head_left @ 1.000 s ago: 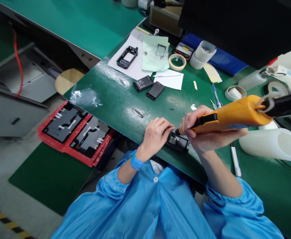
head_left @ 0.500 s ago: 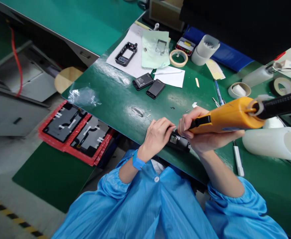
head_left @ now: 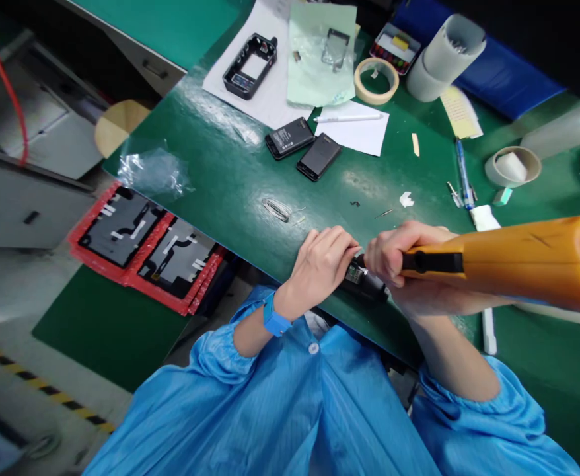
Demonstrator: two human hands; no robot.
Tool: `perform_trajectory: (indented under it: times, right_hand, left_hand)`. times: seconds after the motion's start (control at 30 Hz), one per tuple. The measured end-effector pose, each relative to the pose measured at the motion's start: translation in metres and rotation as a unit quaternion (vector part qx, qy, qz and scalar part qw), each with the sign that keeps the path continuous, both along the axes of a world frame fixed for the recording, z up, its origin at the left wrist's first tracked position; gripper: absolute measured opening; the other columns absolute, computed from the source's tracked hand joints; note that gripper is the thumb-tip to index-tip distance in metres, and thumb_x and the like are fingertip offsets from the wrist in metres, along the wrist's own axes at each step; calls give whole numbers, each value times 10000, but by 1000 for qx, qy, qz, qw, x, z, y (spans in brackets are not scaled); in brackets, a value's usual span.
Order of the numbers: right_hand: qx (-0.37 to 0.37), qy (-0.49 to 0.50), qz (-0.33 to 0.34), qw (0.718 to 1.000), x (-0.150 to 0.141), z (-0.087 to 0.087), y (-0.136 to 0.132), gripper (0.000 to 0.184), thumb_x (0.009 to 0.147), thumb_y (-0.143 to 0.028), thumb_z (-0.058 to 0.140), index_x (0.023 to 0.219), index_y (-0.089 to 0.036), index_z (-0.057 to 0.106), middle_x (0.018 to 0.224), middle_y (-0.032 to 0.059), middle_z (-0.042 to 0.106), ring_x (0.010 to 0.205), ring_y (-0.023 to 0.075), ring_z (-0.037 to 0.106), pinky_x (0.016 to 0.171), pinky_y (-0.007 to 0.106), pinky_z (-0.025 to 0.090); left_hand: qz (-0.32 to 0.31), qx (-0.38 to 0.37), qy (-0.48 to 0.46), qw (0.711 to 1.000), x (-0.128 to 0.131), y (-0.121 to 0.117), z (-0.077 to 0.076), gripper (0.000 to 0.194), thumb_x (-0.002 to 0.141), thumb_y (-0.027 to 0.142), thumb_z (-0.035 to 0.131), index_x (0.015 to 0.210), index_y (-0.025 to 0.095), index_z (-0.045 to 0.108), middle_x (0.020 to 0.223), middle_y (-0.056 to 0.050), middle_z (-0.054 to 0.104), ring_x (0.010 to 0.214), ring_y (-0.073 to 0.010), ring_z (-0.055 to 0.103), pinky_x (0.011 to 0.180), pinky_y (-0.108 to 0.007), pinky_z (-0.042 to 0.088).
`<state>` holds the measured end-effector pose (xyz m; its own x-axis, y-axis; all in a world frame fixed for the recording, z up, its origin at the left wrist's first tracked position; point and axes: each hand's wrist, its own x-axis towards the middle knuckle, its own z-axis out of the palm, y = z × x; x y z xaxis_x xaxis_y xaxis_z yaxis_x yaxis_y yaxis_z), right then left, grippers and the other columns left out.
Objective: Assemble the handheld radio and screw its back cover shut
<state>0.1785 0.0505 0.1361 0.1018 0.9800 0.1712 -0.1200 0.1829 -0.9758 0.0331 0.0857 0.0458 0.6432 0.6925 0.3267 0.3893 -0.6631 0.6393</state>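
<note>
In my right hand (head_left: 394,264) is an orange electric screwdriver (head_left: 522,258), its fingers wrapped round the front end near the black trigger lever. Its tip points left and down at a small black handheld device (head_left: 366,283) on the near edge of the bench. A circuit board shows inside the device. My left hand (head_left: 320,264), a blue band on its wrist, grips the device's left end with fingers bent and thumb pressed in. The fingers hide that end, and the screw under the tip cannot be made out.
On the green bench (head_left: 240,192) lie two black battery packs (head_left: 318,157), an open black housing (head_left: 250,66), a tape roll (head_left: 376,80), a white pen (head_left: 349,118) and a coiled wire (head_left: 276,209). Red-wrapped panels (head_left: 144,244) sit left below the bench edge.
The view has moved in closer to the bench, and the screwdriver looms larger at the right. Both hands keep their grips, and the device stays at the near edge.
</note>
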Motion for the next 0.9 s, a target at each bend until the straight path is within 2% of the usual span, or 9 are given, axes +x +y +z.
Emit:
perform_trajectory:
  times: [0.17, 0.27, 0.37, 0.43, 0.5, 0.57, 0.67, 0.73, 0.9]
  right_hand:
    - [-6, -1, 45, 999, 6, 0, -1, 715, 941, -897, 692, 627, -261, 608, 415, -62, 378, 350, 140, 377, 427, 304, 295]
    - [8, 24, 17, 1000, 4, -8, 1, 773, 891, -991, 654, 633, -265, 581, 424, -72, 350, 342, 126, 327, 416, 298, 261]
    - [42, 49, -29, 997, 1, -17, 8, 864, 793, -1119, 575, 655, -266, 583, 458, -65, 389, 337, 114, 307, 396, 294, 240]
    - [66, 68, -34, 995, 1, -18, 14, 844, 795, -1095, 601, 678, -260, 631, 490, -54, 427, 333, 115, 320, 373, 297, 234]
    - [85, 79, -39, 992, 2, -11, 18, 803, 824, -1043, 643, 690, -252, 673, 515, -47, 446, 333, 110, 324, 361, 302, 219]
    - [80, 73, -49, 993, 5, 4, 18, 818, 817, -1054, 658, 692, -246, 692, 527, -37, 452, 347, 114, 343, 369, 314, 227]
    - [60, 37, -46, 996, 9, 29, 12, 847, 771, -1099, 662, 683, -257, 688, 498, -31, 426, 372, 143, 384, 389, 336, 293]
    - [61, 13, -38, 997, 12, 40, 7, 836, 759, -1106, 669, 669, -274, 669, 467, -31, 407, 377, 158, 385, 398, 345, 339]
    - [56, 12, -62, 996, 12, 41, 4, 849, 781, -1125, 606, 650, -287, 625, 449, -33, 344, 387, 159, 341, 401, 347, 335]
  left_hand:
    - [0, -11, 9, 1000, 0, 0, -1, 362, 1255, 322, 374, 1059, 225, 662, 1003, -53, 726, 969, -230, 681, 890, -369, 438]
    - [0, -21, 9, 1000, 0, 1, -2, 350, 1251, 323, 397, 1064, 226, 676, 1012, -48, 738, 970, -227, 683, 888, -370, 436]
    - [5, -20, 12, 1000, 1, 5, -2, 347, 1248, 331, 422, 1086, 221, 708, 1033, -51, 761, 978, -224, 689, 893, -372, 431]
    - [24, -10, 2, 1000, 2, 8, -3, 344, 1245, 337, 445, 1112, 212, 738, 1062, -62, 785, 1011, -229, 703, 907, -378, 437]
    - [47, -3, -11, 999, 2, 11, -3, 335, 1240, 337, 472, 1143, 214, 768, 1091, -68, 808, 1050, -235, 715, 927, -389, 448]
    - [58, -2, -21, 998, 2, 12, -3, 331, 1236, 340, 492, 1164, 228, 795, 1099, -64, 823, 1057, -234, 719, 943, -398, 463]
    - [43, 10, -35, 998, 1, 11, -3, 341, 1232, 361, 511, 1175, 248, 828, 1073, -56, 832, 1028, -225, 718, 949, -404, 485]
    - [32, 25, -43, 998, 1, 9, -4, 335, 1222, 385, 544, 1158, 256, 846, 1054, -54, 834, 1011, -221, 716, 937, -403, 492]
    - [24, 39, -65, 997, 0, 7, -6, 306, 1173, 451, 653, 1058, 254, 857, 1008, -42, 829, 970, -219, 710, 911, -407, 487]
